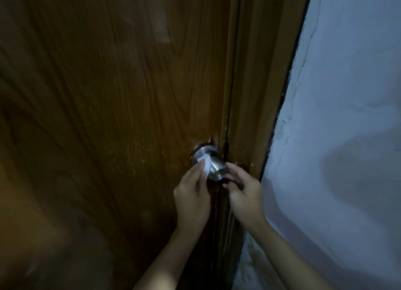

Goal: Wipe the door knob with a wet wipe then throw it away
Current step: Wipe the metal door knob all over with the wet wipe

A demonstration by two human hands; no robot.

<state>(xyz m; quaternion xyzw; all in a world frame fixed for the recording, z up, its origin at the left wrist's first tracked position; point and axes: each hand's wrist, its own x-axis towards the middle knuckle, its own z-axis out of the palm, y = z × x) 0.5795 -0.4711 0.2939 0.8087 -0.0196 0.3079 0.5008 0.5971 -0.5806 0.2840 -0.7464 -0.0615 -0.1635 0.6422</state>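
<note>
The wooden door [108,105] fills the view from 9 o'clock to the middle, shut against its frame [256,94], with a pale plastered wall [336,137] taking the whole 3 o'clock side. The metal door knob [213,168] sits a little below centre, near the door's edge.

The right hand [244,186] comes up from 5 o'clock. Its fingers are loosely curled beside the knob at about its 4 o'clock, fingertips touching or just short of it; I cannot tell which. It holds nothing, and likely stands ready to steady the knob.

The left hand [192,194] rises from 6 o'clock and pinches the wet wipe [205,164] against the knob's 9 o'clock flank, so the rubbing lands on the neck and side. Wiping looks under way; binning remains.
</note>
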